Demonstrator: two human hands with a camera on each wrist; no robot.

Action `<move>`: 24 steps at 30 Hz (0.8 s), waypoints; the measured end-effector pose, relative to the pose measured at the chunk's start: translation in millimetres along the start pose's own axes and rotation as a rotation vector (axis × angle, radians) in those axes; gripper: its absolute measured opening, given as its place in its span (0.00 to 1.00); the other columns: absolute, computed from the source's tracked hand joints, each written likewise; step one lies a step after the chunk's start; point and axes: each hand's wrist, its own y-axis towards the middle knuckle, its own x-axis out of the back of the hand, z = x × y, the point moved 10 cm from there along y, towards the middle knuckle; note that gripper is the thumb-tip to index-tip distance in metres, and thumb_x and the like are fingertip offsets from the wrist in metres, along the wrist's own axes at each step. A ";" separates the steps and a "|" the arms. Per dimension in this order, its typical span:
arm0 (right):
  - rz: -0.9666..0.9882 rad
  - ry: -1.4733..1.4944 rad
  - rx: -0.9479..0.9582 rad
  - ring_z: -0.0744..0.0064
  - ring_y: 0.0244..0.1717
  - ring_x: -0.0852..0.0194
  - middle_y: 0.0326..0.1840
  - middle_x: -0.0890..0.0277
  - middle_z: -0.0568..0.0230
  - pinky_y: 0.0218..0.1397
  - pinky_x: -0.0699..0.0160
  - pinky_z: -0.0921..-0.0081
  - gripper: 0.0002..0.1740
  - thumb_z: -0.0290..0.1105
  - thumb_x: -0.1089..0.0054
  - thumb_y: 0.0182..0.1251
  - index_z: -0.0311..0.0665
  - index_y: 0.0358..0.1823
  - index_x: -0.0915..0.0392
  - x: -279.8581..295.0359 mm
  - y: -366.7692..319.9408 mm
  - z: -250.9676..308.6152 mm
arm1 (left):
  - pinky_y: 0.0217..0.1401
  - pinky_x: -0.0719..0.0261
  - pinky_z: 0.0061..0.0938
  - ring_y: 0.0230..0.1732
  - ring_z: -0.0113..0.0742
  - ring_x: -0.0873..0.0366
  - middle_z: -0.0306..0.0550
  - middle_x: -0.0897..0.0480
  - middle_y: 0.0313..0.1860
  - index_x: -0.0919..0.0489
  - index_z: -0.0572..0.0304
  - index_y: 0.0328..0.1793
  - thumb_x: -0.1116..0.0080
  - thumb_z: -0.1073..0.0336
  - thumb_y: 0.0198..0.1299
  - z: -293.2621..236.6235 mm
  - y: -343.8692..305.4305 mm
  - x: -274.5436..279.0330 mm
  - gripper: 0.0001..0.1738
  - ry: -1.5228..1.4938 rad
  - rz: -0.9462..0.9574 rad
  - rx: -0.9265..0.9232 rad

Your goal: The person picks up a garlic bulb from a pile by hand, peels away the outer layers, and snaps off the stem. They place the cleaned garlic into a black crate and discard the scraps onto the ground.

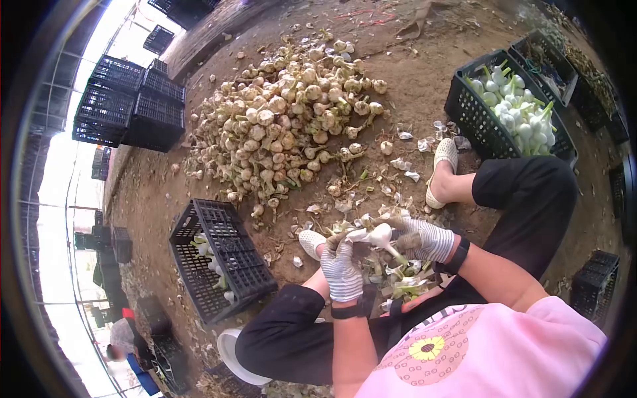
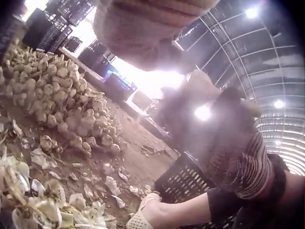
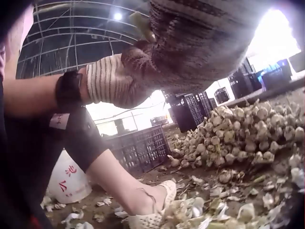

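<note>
Dirt floor (image 1: 424, 53) w/ garlic pile (image 1: 292, 113), black crates (image 1: 225, 255), husks (image 1: 403, 163).

A heap of garlic bulbs (image 1: 292, 119) lies on the ground ahead of the feet, the left crate (image 1: 229, 255) stands by the left knee, the right crate (image 1: 474, 113) holds bulbs beyond the right foot, and stacked crates (image 1: 129, 106) stand far left.

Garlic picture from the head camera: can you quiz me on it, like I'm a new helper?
1. True or false: the left hand and right hand are bare.
2. Which holds more white peeled garlic? A. the far crate B. the tilted crate
3. Fill in: the garlic bulb is held by ____ hands.
Key: 1 false, they wear gloves; 2 A; 3 two.
</note>
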 end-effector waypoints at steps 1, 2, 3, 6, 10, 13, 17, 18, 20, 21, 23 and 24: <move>-0.044 -0.154 0.033 0.73 0.47 0.28 0.49 0.29 0.62 0.50 0.26 0.77 0.32 0.25 0.39 0.55 0.36 0.63 0.39 3.1 0.3 0.7 | 0.35 0.18 0.28 0.34 0.41 0.19 0.53 0.20 0.34 0.28 0.63 0.46 0.46 0.72 0.58 2.8 -1.0 -1.1 0.10 -0.051 0.000 0.038; -0.043 -0.154 0.029 0.73 0.47 0.28 0.49 0.29 0.62 0.50 0.26 0.77 0.32 0.25 0.39 0.55 0.36 0.63 0.39 2.2 0.7 1.4 | 0.35 0.18 0.28 0.34 0.41 0.19 0.53 0.20 0.34 0.28 0.63 0.46 0.46 0.72 0.58 1.8 -2.3 -3.2 0.10 -0.053 -0.004 0.037; -0.039 -0.372 0.040 0.74 0.45 0.28 0.49 0.29 0.63 0.49 0.26 0.79 0.31 0.25 0.41 0.55 0.36 0.63 0.39 0.1 1.1 5.5 | 0.33 0.18 0.27 0.32 0.40 0.20 0.51 0.20 0.34 0.28 0.62 0.45 0.46 0.72 0.58 0.5 -3.5 -8.9 0.09 -0.074 0.009 0.035; -0.034 -0.529 0.052 0.78 0.42 0.29 0.48 0.28 0.65 0.44 0.28 0.82 0.30 0.27 0.42 0.56 0.35 0.62 0.38 -0.3 -0.7 9.9 | 0.31 0.19 0.27 0.30 0.36 0.20 0.48 0.20 0.33 0.26 0.59 0.43 0.45 0.70 0.57 -2.3 -1.3 -16.7 0.08 -0.308 0.052 0.067; 0.064 -0.422 0.072 0.78 0.45 0.30 0.49 0.27 0.65 0.47 0.30 0.81 0.31 0.35 0.38 0.54 0.34 0.59 0.35 -14.1 -9.3 15.1 | 0.33 0.23 0.26 0.28 0.31 0.25 0.41 0.23 0.27 0.25 0.59 0.36 0.46 0.75 0.55 -13.9 15.7 35.9 0.03 -0.630 -0.173 0.118; 0.061 -0.437 0.096 0.78 0.49 0.31 0.49 0.27 0.66 0.53 0.32 0.79 0.30 0.39 0.38 0.56 0.34 0.59 0.34 -6.3 -3.8 15.8 | 0.32 0.26 0.19 0.29 0.24 0.26 0.41 0.22 0.28 0.24 0.62 0.41 0.45 0.77 0.54 -45.7 -2.4 12.0 0.08 0.086 -0.083 -0.121; -0.164 -0.498 0.276 0.75 0.49 0.30 0.48 0.27 0.63 0.50 0.28 0.76 0.29 0.41 0.40 0.60 0.33 0.58 0.35 18.2 -12.7 59.4 | 0.32 0.29 0.16 0.29 0.25 0.28 0.40 0.22 0.29 0.22 0.66 0.38 0.45 0.77 0.54 -6.0 -0.7 -5.5 0.05 0.631 0.131 -0.066; -0.114 0.073 0.264 0.73 0.46 0.29 0.44 0.28 0.63 0.47 0.26 0.75 0.27 0.38 0.43 0.62 0.35 0.59 0.37 42.1 -9.2 69.0 | 0.34 0.29 0.17 0.30 0.26 0.27 0.40 0.22 0.29 0.22 0.66 0.37 0.46 0.77 0.54 10.4 4.2 -0.4 0.05 0.693 0.159 -0.001; 0.317 0.197 0.632 0.70 0.36 0.28 0.43 0.28 0.58 0.38 0.25 0.70 0.25 0.35 0.47 0.62 0.37 0.59 0.38 -8.4 -49.9 141.3 | 0.36 0.27 0.21 0.31 0.29 0.26 0.44 0.21 0.31 0.22 0.66 0.37 0.44 0.74 0.54 18.4 11.2 -0.4 0.05 0.942 0.206 -0.085; 0.160 0.262 0.653 0.67 0.36 0.26 0.42 0.27 0.54 0.40 0.24 0.69 0.24 0.40 0.46 0.62 0.35 0.55 0.35 -2.2 -49.2 156.1 | 0.39 0.26 0.24 0.33 0.32 0.25 0.48 0.21 0.32 0.22 0.67 0.37 0.43 0.71 0.55 20.7 11.6 -7.6 0.06 1.194 0.257 -0.168; -0.073 0.274 0.631 0.64 0.34 0.24 0.40 0.26 0.51 0.40 0.22 0.69 0.22 0.42 0.46 0.62 0.34 0.51 0.32 46.3 -28.8 170.1 | 0.40 0.26 0.25 0.35 0.34 0.26 0.50 0.23 0.35 0.23 0.67 0.39 0.42 0.71 0.54 13.7 14.9 -23.4 0.08 1.165 0.199 -0.331; -0.153 0.225 0.583 0.65 0.32 0.24 0.39 0.26 0.53 0.39 0.22 0.69 0.19 0.38 0.47 0.63 0.34 0.51 0.31 86.6 -7.9 163.7 | 0.42 0.27 0.25 0.37 0.35 0.27 0.52 0.24 0.38 0.24 0.67 0.40 0.42 0.70 0.53 3.8 13.7 -30.0 0.09 1.129 0.132 -0.482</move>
